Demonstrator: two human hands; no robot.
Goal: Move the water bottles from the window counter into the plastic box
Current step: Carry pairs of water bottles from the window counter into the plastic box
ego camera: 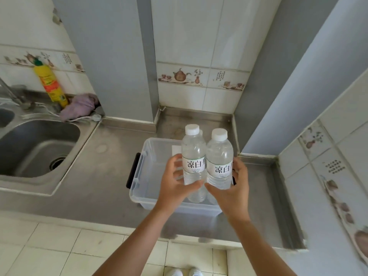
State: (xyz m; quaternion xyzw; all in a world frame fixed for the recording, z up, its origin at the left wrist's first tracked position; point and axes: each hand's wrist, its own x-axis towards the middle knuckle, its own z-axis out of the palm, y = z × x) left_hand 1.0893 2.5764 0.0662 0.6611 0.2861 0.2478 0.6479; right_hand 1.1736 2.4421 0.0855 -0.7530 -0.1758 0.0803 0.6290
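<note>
Head view, and both hands are up over the counter with bottles pressed between them! Left hand (175,182) wraps its fingers and thumb around a clear plastic water bottle with a white screw cap and white label (194,156), while the right hand (234,188) clamps a second clear white-capped water bottle (219,160) just beside it, the two bottles touching side by side and standing upright. Peeking out behind the left-held bottle is the edge of another white cap (a third bottle, it seems, though how it is held cannot be told). Directly beneath the grip sits the translucent rectangular plastic box with a black side handle (139,176), resting on the stainless steel counter (99,176); the bottles' bases hang above its open interior, none of them resting on its floor. Off to the left of the hands lies the stainless steel sink basin (35,144), and beyond it, against the tiled wall, a yellow detergent bottle with a green top (50,84) leans beside a crumpled lilac cloth (79,106).
</note>
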